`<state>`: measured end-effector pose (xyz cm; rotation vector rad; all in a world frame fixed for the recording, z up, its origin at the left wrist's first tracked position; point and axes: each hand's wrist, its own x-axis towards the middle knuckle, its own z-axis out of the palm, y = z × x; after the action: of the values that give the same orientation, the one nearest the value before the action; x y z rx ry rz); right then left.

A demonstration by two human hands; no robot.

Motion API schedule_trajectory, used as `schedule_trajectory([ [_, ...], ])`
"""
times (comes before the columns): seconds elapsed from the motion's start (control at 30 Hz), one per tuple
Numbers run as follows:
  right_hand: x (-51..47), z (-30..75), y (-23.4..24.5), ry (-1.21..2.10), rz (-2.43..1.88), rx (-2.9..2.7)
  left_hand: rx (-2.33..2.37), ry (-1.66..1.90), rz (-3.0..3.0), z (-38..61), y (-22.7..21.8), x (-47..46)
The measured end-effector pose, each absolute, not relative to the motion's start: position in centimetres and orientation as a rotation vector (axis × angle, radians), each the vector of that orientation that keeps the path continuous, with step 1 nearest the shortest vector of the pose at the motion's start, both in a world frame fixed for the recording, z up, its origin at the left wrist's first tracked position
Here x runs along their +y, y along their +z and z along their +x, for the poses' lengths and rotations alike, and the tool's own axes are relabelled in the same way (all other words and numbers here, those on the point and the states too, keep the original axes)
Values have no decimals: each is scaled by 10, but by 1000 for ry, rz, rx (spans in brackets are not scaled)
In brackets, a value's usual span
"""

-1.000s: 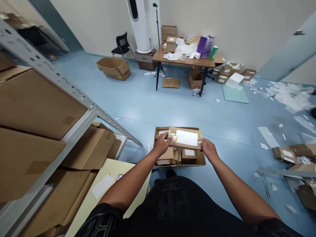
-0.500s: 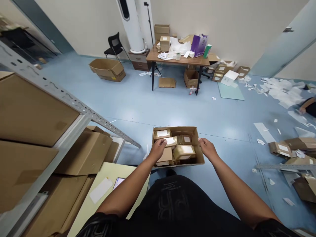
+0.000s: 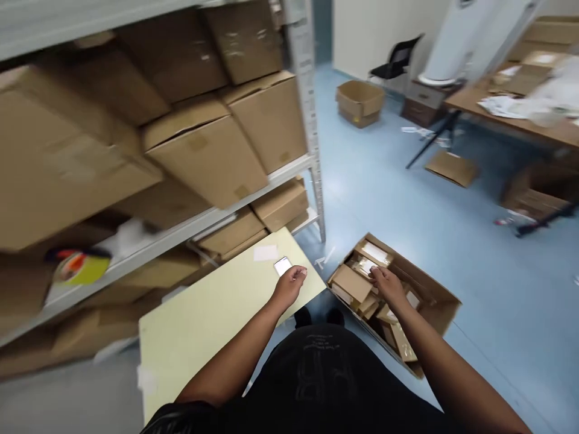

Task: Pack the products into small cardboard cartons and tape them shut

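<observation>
An open cardboard box (image 3: pixel 441 298) stands on the blue floor in front of me, filled with several small brown parcels (image 3: pixel 350 282) with white labels. My right hand (image 3: pixel 386 284) reaches into the box, fingers curled on the parcels; whether it grips one is unclear. My left hand (image 3: pixel 289 284) hovers over the corner of a pale yellow table (image 3: pixel 208 313), fingers loosely curled with nothing visible in them, just below a phone (image 3: pixel 283 266) lying on the tabletop.
A metal shelf rack (image 3: pixel 307 114) loaded with big cardboard boxes (image 3: pixel 212 150) fills the left. A white slip (image 3: pixel 265 252) lies on the table. Farther off are an open carton (image 3: pixel 359 102), a black chair (image 3: pixel 398 57), a wooden desk (image 3: pixel 511 117) and flat cardboard (image 3: pixel 452 167).
The flat labelled parcel I held a second ago was dropped into the box. The view has swung left toward the shelves, and my left hand has moved from the box to the table.
</observation>
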<state>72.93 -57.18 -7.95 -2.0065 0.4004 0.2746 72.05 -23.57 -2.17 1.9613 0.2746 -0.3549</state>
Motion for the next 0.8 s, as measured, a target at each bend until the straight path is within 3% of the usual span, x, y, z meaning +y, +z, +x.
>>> schedule_trajectory([
  [0.37,-394,746,-46,621,-1934,-200,740,179,1754,550,-20,-121],
  [0.8,-210,580,-23,803,-1942,-510,974,525,1602,302,-8,-15],
])
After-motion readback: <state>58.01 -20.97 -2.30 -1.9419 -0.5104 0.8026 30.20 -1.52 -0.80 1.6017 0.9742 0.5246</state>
